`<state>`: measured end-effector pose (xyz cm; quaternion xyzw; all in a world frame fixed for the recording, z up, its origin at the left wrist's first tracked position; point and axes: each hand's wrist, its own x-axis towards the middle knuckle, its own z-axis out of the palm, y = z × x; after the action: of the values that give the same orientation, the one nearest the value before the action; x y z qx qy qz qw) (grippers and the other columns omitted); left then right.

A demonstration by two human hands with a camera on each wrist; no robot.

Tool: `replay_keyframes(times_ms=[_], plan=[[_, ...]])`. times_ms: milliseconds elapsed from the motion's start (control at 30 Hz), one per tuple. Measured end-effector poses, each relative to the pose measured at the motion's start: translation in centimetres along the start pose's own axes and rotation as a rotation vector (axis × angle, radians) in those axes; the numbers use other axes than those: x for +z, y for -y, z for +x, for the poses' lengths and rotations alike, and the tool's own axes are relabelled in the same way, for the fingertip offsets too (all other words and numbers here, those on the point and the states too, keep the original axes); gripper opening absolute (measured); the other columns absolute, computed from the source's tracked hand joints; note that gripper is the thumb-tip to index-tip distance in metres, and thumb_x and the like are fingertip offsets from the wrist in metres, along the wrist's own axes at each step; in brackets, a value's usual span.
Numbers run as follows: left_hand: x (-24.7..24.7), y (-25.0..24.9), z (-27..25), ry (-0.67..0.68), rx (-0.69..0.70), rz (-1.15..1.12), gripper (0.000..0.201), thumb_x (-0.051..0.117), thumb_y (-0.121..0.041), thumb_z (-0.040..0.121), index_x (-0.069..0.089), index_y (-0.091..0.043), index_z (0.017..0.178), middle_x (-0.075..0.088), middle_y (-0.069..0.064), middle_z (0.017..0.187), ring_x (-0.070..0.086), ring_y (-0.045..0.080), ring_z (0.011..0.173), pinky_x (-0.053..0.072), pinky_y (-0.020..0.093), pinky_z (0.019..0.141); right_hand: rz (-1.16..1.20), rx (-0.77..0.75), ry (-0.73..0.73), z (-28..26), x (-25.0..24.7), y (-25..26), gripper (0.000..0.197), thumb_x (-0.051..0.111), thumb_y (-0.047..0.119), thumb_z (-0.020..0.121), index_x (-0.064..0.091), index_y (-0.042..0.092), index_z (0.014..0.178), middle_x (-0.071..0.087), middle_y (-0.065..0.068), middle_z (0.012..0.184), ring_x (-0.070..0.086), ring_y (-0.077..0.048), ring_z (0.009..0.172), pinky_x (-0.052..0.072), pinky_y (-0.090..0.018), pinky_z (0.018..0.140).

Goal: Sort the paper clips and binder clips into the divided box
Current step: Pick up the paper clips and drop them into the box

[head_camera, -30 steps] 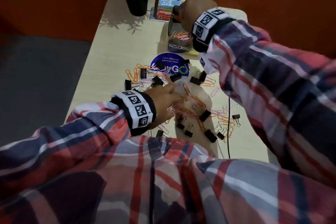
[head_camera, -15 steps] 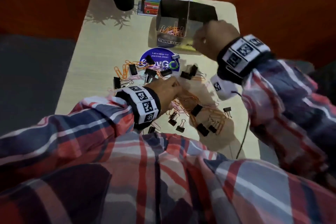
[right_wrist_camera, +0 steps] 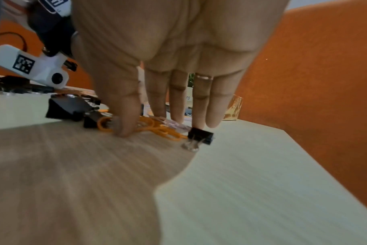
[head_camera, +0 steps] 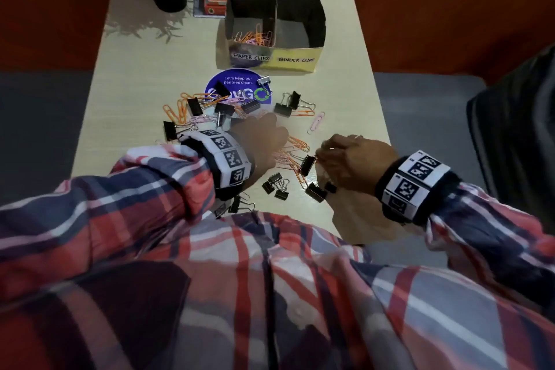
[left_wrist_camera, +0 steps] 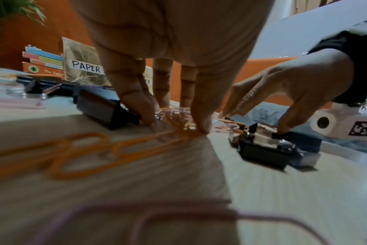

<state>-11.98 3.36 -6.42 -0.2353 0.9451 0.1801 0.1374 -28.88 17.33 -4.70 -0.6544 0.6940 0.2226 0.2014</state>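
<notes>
Both my hands are down on the table (head_camera: 126, 75), in the mixed heap of clips. My left hand (head_camera: 261, 141) pinches a bunch of paper clips (left_wrist_camera: 178, 122) between thumb and fingers. My right hand (head_camera: 354, 162) has straight fingers touching orange paper clips (right_wrist_camera: 157, 127); it grips nothing yet, I think. The box (head_camera: 274, 24) stands far behind the heap, with paper clips only in its left part.

To do this well, I should draw the fingertips together under the wires and leave the binder clip (right_wrist_camera: 200, 135) beside my ring finger.

Only the head view shows the empty right part. Only the wrist views show the fingertips.
</notes>
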Motion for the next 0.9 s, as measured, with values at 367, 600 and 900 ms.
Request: replay_keyframes(times_ms=[367, 600, 900], plan=[[-0.2, -0.5, 1.5, -0.013, 0.051, 0.058, 0.015, 0.058, -0.014, 0.087, 0.057, -0.016, 0.102, 0.051, 0.008, 0.108, 0.056, 0.031, 0.097, 0.041, 0.032, 0.069, -0.174, 0.036, -0.113, 1.5, -3.2, 2.5, 0.026, 0.047, 0.027, 0.095, 0.061, 0.023, 0.116, 0.059, 0.002, 0.107, 0.061, -0.024, 0.098, 0.039, -0.029, 0.069], [-1.8, 0.1, 1.6, 0.043, 0.008, 0.046, 0.016, 0.062, -0.019, 0.084, 0.056, -0.017, 0.098, 0.056, 0.002, 0.095, 0.055, 0.025, 0.092, 0.040, 0.031, 0.072, -0.199, 0.072, -0.130, 4.8, -5.0, 3.3, 0.035, 0.042, 0.038, 0.094, 0.065, 0.015, 0.108, 0.067, -0.007, 0.108, 0.062, -0.027, 0.100, 0.041, -0.030, 0.071], [-9.6, 3.0, 2.8, -0.231, -0.131, -0.451, 0.006, 0.068, -0.017, 0.085, 0.062, -0.015, 0.087, 0.057, -0.006, 0.075, 0.052, 0.008, 0.065, 0.047, 0.025, 0.064, -0.150, 0.035, -0.181, 5.5, -5.2, 3.0, 0.035, 0.043, 0.038, 0.094, 0.068, 0.019, 0.109, 0.067, -0.006, 0.108, 0.063, -0.029, 0.100, 0.039, -0.030, 0.069]])
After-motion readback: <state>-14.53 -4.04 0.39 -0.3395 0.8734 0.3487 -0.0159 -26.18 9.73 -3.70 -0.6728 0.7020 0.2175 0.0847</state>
